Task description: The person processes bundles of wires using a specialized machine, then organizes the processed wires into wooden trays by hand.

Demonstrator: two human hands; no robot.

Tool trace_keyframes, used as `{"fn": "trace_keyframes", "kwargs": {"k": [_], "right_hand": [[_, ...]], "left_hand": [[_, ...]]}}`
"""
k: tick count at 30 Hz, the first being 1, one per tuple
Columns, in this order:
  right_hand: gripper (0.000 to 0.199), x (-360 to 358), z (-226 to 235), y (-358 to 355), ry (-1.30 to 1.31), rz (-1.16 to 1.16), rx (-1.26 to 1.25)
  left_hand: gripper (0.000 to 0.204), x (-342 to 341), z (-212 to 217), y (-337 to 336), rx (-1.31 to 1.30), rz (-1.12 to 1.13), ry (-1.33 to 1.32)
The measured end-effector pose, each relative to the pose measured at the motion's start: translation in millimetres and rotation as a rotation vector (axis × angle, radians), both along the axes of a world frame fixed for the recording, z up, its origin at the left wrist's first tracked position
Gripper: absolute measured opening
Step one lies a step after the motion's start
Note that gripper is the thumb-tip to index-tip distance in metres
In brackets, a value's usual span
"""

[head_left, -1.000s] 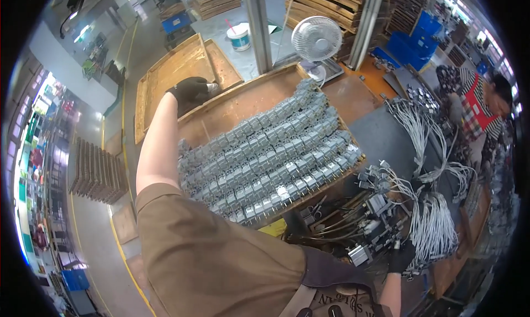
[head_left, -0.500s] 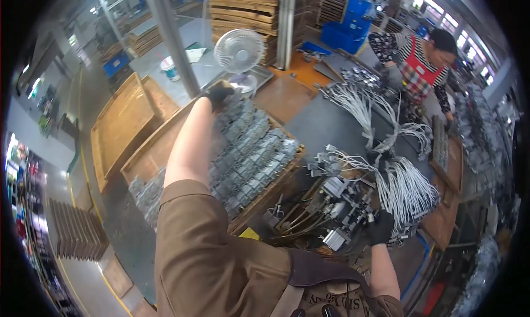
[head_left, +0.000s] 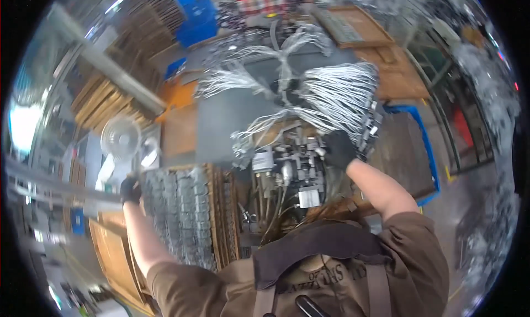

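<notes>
My left hand (head_left: pixel 131 189), in a black glove, is at the far left corner of a wooden tray filled with rows of grey metal parts (head_left: pixel 179 206). Blur smears its fingers, so whether it holds a part does not show. In another black glove, my right hand (head_left: pixel 339 148) is beside a cluster of metal fixtures and small blocks (head_left: pixel 301 165). Its fingers point away from me and are partly hidden. Just beyond it spreads a thick bundle of white cables (head_left: pixel 342 91) with metal connectors along its right edge.
A co-worker in a red plaid apron (head_left: pixel 259 2) is across the dark worktable (head_left: pixel 221 124). A white fan (head_left: pixel 120 137) stands beyond the tray. Blue bins (head_left: pixel 196 19) and stacked wooden trays (head_left: pixel 105 104) are at the far left. Scissors (head_left: pixel 248 215) lie near my body.
My view has swung to the right, so the cables and fixtures now sit mid-picture. My left hand stays by the tray's far corner; my right hand has moved forward along the fixtures.
</notes>
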State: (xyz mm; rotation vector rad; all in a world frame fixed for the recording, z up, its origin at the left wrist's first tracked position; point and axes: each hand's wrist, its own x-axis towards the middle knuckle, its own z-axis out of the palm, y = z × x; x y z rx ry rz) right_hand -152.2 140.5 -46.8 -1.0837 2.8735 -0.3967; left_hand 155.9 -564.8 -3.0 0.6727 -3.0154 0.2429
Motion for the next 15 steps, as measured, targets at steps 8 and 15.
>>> {"fn": "trace_keyframes", "kwargs": {"k": [8,15], "right_hand": [[0.044,-3.4,-18.1,5.8,0.236,0.077,-0.267],[0.038,-42.6,14.9,32.0,0.012,0.146,-0.623]], "left_hand": [[0.028,-39.1,98.4,106.6,1.571,0.038,1.248],[0.012,-73.2,134.6,318.6,0.548,-0.108,0.774]]}}
